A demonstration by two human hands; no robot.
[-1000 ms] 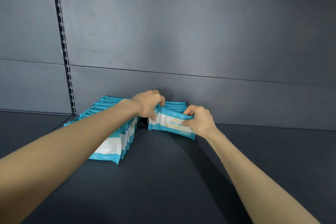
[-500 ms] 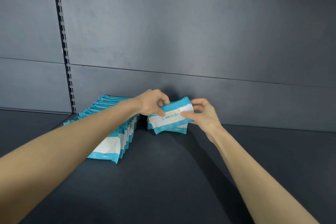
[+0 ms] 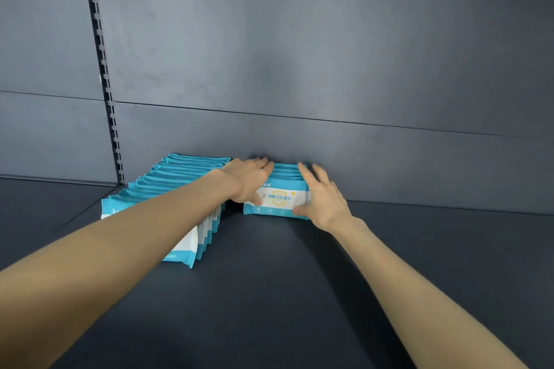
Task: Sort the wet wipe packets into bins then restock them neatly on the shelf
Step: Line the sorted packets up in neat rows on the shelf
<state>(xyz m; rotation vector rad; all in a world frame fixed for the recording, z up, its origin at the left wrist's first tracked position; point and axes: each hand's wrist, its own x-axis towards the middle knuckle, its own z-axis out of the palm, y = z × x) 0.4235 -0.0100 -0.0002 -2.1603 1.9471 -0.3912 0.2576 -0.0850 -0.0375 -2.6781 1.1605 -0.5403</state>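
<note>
— Where are the wet wipe packets sitting?

— They are standing on edge on the dark shelf (image 3: 284,293), in two rows. A long row of packets (image 3: 180,177) is running from the near left back toward the grey back panel (image 3: 329,54), just right of the slotted upright (image 3: 103,75). A short row of packets (image 3: 286,171) is standing just beside it on the right, pushed up close to the back panel.

— And what are the hands doing?

— Both are working on the short row. The left hand (image 3: 248,181) is lying over its left end, fingers stretched out along the teal top edges, thumb pressing the face of the front packet (image 3: 280,202). The right hand (image 3: 322,201) is bracketing the right end, fingers splayed and straight (pointing toward the back panel), thumb touching that packet's lower right corner.

— Is either one clutching a packet?

— No, both are staying flat and released, pressing against the row rather than pinching anything.

— How is the front packet facing?

— It is showing its white label with the yellow shield outward, upright, with its bottom edge resting on the shelf. The left forearm is crossing over the long row and hiding part of it.
</note>
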